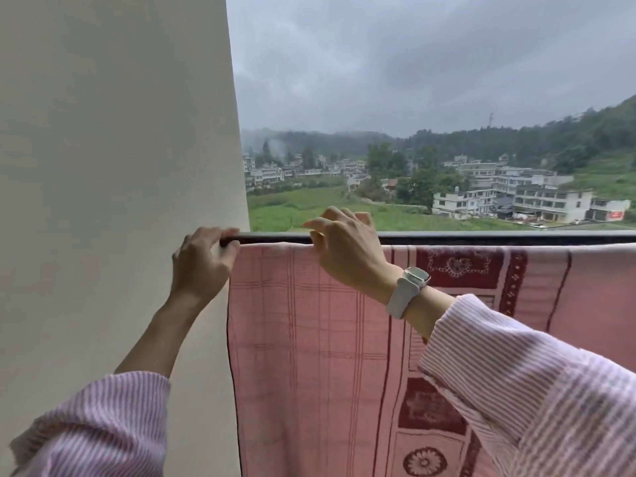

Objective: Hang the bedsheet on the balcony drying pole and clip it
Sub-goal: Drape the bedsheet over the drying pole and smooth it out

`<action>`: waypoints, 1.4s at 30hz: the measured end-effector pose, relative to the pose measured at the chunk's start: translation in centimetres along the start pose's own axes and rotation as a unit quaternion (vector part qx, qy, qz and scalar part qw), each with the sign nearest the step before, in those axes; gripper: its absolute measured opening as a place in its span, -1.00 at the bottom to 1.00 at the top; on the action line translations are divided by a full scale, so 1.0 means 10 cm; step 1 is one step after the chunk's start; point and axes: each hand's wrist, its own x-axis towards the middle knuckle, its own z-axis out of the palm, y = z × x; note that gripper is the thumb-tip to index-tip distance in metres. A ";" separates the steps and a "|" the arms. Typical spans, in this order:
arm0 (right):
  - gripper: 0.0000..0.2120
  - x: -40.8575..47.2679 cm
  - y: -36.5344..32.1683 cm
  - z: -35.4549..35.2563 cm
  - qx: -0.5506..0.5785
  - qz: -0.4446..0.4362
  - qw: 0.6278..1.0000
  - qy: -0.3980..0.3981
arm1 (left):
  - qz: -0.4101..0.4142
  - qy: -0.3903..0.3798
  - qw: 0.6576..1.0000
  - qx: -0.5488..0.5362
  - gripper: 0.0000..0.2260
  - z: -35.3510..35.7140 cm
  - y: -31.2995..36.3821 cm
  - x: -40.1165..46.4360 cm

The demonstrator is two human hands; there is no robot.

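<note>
Bedsheet (309, 339) hangs over pole (481, 237), edge just right of left hand (201, 259) fingers, curled round pole. Right hand (344, 249) fingers pinch top fold. Slide fold flat w/ both; no clips seen.

the bedsheet (309, 339) hangs over the drying pole (481, 239), which runs across from the wall (113, 166) on the left to the right edge. the left hand (201, 261) is on the pole's bare end, between the wall and the sheet's left edge. the right hand (344, 249) sits just right of it, on top of the pole where the sheet folds over. a watch (409, 290) is on the right wrist. beyond the pole lie fields (309, 208) and buildings (516, 197).
</note>
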 end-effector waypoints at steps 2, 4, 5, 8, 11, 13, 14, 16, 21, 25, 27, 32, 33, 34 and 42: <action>-0.75 -0.12 0.06 0.00 -0.005 -0.001 1.000 0.024 | 0.021 -0.041 0.998 -0.036 -0.71 0.03 0.04 -0.13; -0.75 -0.22 0.14 0.00 -0.032 -0.005 0.999 0.038 | 0.055 -0.067 0.995 -0.038 -0.62 0.10 0.12 -0.19; -0.74 -0.28 0.18 0.00 -0.048 -0.008 0.998 0.041 | 0.074 -0.076 0.994 -0.028 -0.61 0.14 0.16 -0.20; -0.75 -0.44 0.33 -0.02 -0.090 -0.023 0.995 0.038 | 0.120 -0.085 0.989 0.034 -0.66 0.31 0.28 -0.20; -0.75 -0.55 0.53 -0.03 -0.121 -0.029 0.992 0.036 | 0.134 -0.049 0.987 0.081 -0.71 0.41 0.35 -0.17; -0.73 -0.62 0.67 -0.03 -0.143 -0.027 0.988 0.042 | 0.140 -0.030 0.985 0.094 -0.73 0.44 0.35 -0.18; -0.71 -0.66 0.73 -0.02 -0.158 -0.029 0.986 0.046 | 0.144 -0.020 0.984 0.098 -0.73 0.46 0.33 -0.19; -0.63 -0.78 0.83 -0.02 -0.185 -0.032 0.981 0.057 | 0.152 0.002 0.983 0.101 -0.72 0.50 0.30 -0.24; -0.44 -1.31 0.95 0.01 -0.251 -0.036 0.967 -0.008 | 0.061 0.065 0.995 0.039 -0.43 0.70 0.25 -0.65; -0.41 -1.77 0.94 0.26 -0.236 -0.027 0.964 -0.122 | -0.200 0.025 0.972 -0.117 -0.17 0.77 0.26 -1.03; -0.48 -1.79 0.84 0.33 -0.183 -0.031 0.976 -0.114 | -0.285 0.024 0.940 -0.187 -0.18 0.72 0.21 -1.10; -0.59 -1.46 0.39 0.43 -0.074 -0.102 0.991 -0.034 | -0.367 0.076 0.822 -0.429 -0.57 0.49 0.03 -1.06; -0.60 -1.41 0.33 0.46 -0.069 -0.110 0.991 -0.020 | -0.362 0.081 0.823 -0.430 -0.69 0.46 0.00 -1.07; -0.60 -1.37 0.27 0.50 -0.063 -0.115 0.991 -0.011 | -0.356 0.093 0.831 -0.417 -0.77 0.42 -0.03 -1.10; -0.59 -1.39 0.18 0.64 -0.088 -0.166 0.982 0.002 | -0.314 0.153 0.907 -0.237 -0.89 0.30 -0.23 -1.18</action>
